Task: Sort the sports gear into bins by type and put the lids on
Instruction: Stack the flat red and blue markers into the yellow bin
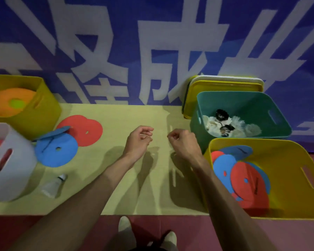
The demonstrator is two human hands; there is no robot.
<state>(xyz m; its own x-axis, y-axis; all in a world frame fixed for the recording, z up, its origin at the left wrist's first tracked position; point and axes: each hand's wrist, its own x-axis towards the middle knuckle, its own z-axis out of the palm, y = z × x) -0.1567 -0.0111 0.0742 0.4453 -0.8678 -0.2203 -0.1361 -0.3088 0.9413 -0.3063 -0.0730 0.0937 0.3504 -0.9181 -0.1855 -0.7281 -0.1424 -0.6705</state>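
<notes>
Head view: four bins [243, 104] [288, 178] [43, 115] [20, 160], one loose shuttlecock [53, 185], two curled hands [138, 142] [184, 143].

A blurred white bin [22, 151] and a yellow bin [45, 109] run off the left edge; stacked lids [225, 86] sit half hidden behind the teal bin [243, 104]. Whether the left hand [140, 140] or right hand [182, 142] pinches anything is too small to tell.

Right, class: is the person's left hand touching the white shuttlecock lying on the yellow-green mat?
Apart. The head view shows the left hand over mid-mat, the white shuttlecock lying beside the white plastic bin, and bare yellow-green mat between them.
</notes>
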